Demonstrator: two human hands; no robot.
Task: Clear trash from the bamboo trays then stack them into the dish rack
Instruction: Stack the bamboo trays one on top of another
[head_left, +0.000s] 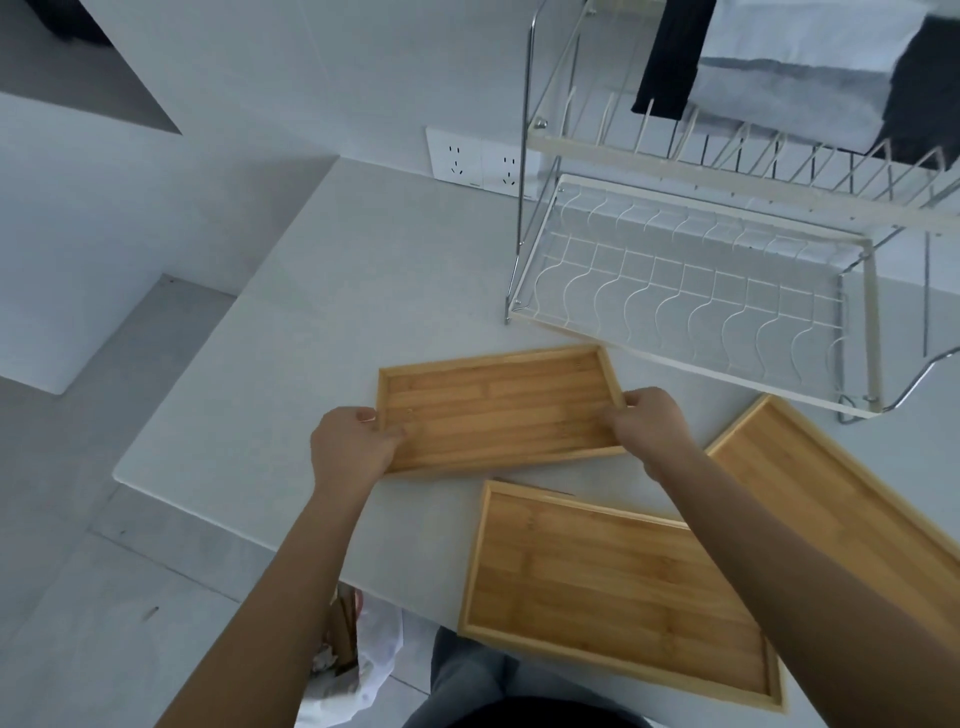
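- Left hand (353, 447) and right hand (647, 423) each grasp a short end of the small bamboo tray (498, 410), near the dish rack (691, 291).
- Judgement: keep both grips firm and level while lifting it to the rack.

Dim, flat, bluish light; soft shadows; wide-angle bending at edges

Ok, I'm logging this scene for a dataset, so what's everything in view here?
trays: three, bamboo tan, empty, on the counter; one held, two nearer the person
rack: one, white wire, two tiers, empty, back right of counter
counter: one, pale grey
sockets: two, white, on the wall
towels: grey and black, above the rack
bag: one, white, with trash, on the floor by the counter
left hand: grips the held tray's left end
right hand: grips its right end
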